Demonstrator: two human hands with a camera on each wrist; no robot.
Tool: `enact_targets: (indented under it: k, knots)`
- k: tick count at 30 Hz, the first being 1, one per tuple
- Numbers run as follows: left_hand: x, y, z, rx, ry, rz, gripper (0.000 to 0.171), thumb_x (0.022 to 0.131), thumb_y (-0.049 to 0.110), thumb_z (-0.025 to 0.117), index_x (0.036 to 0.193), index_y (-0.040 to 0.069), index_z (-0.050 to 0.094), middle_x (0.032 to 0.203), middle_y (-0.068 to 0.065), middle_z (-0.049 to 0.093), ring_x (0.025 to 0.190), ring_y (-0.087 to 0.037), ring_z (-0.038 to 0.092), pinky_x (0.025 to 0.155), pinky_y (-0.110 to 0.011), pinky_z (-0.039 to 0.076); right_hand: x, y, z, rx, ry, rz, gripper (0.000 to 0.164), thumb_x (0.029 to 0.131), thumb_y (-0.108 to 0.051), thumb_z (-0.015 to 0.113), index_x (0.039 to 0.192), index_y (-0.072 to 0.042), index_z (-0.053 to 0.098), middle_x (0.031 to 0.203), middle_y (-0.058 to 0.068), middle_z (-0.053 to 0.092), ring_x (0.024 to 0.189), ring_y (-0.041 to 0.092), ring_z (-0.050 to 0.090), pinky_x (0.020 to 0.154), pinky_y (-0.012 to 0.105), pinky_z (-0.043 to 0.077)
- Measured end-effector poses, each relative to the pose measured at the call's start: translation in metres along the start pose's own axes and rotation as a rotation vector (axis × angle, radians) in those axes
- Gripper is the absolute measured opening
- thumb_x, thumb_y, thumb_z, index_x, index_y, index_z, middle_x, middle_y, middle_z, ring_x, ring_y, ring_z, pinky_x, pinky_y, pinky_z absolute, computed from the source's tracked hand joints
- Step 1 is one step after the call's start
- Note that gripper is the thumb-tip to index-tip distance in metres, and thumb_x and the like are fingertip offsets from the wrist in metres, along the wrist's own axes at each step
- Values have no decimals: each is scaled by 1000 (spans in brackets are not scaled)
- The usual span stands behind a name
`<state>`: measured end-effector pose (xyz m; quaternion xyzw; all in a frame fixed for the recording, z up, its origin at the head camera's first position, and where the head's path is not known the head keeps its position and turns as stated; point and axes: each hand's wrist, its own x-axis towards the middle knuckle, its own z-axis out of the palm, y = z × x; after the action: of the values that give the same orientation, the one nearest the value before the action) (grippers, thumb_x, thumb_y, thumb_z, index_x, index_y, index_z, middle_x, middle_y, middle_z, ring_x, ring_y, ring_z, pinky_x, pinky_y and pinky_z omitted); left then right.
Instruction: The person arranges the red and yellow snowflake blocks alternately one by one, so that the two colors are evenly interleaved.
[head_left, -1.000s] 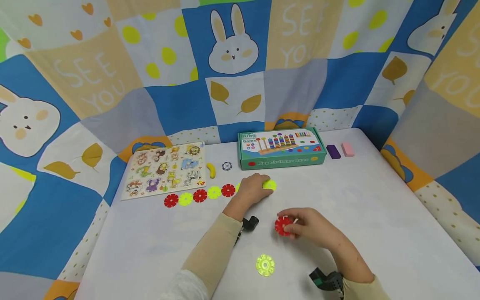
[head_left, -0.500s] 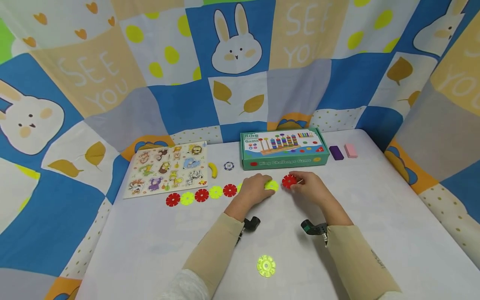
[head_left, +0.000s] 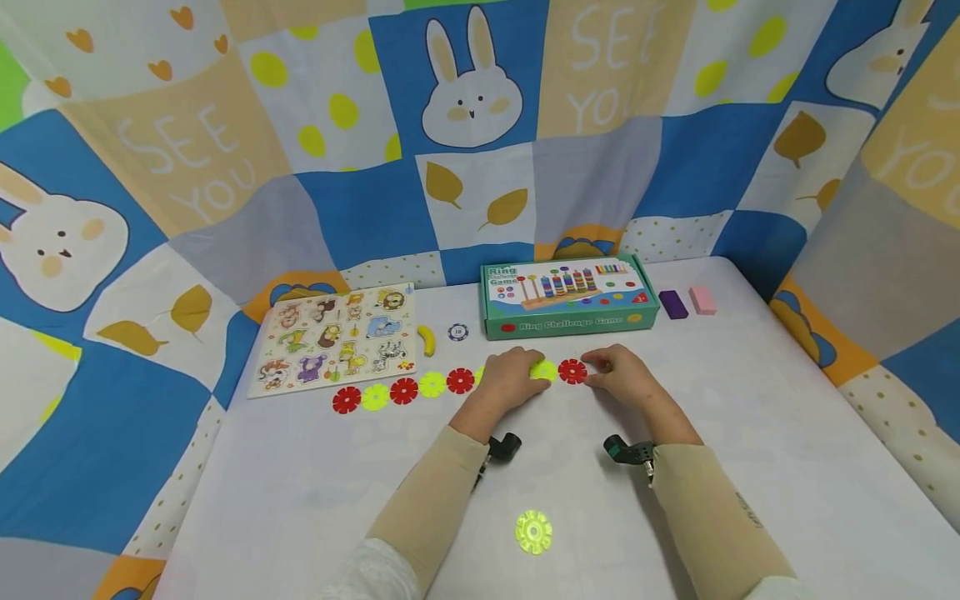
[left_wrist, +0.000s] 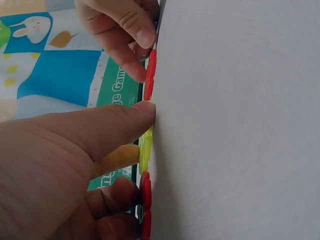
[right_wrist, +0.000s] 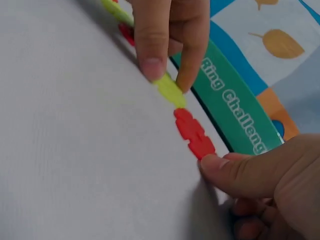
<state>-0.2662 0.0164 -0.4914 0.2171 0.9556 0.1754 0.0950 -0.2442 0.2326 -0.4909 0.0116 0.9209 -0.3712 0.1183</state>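
Observation:
In the head view, a row of red and yellow-green notched snowflake discs lies across the white table. My left hand (head_left: 512, 379) holds the yellow disc (head_left: 545, 371) near the row's right end, thumb and index finger at its edges. At that end lies a red disc (head_left: 572, 372), flat beside the yellow one. My right hand (head_left: 624, 379) has thumb and index finger at the red disc's outer edge. The right wrist view shows the right thumb touching the red disc (right_wrist: 194, 134), which meets the yellow disc (right_wrist: 171, 91). The left hand hides part of the row.
Another yellow disc (head_left: 534, 532) lies alone near the front. Behind the row stand a green game box (head_left: 573, 323), an animal puzzle board (head_left: 300, 377), a toy banana (head_left: 426, 340) and a round chip (head_left: 457, 332). Purple (head_left: 672, 305) and pink (head_left: 702, 300) blocks lie right.
My right hand has carried the red disc forward from the near table to the row's right end and laid it flat beside the yellow one. My left hand has stayed in place.

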Motion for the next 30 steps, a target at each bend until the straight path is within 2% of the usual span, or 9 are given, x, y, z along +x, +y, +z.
enact_targets:
  k: [8,16,24,30]
  knots:
    - [1,3,-2,33,-8,-19,54,85,46,65,133,23,55,122,3,59,107,-15,50,94,-43,38,2,3,1,11,54,29,35,87,-20,68,121,-13,64,111,10,52,101,27,47,89,43,44]
    - [-2,8,-6,23,-20,-22,55,82,46,68,131,24,57,123,3,59,110,-17,50,93,-42,36,-2,3,4,30,57,30,34,86,-19,69,119,-13,65,108,9,52,99,26,46,87,42,44]
    - [15,22,-1,-23,-43,30,56,83,47,67,133,27,55,129,7,57,119,-15,49,99,-46,32,-3,3,3,61,57,13,30,89,-18,66,117,-10,65,108,10,52,97,26,48,86,41,44]
    - [25,27,4,28,-55,60,51,84,47,66,131,29,57,124,8,60,112,-13,52,92,-43,35,-5,9,-2,205,7,7,28,93,-20,59,117,-7,59,101,11,54,85,23,50,71,32,47]
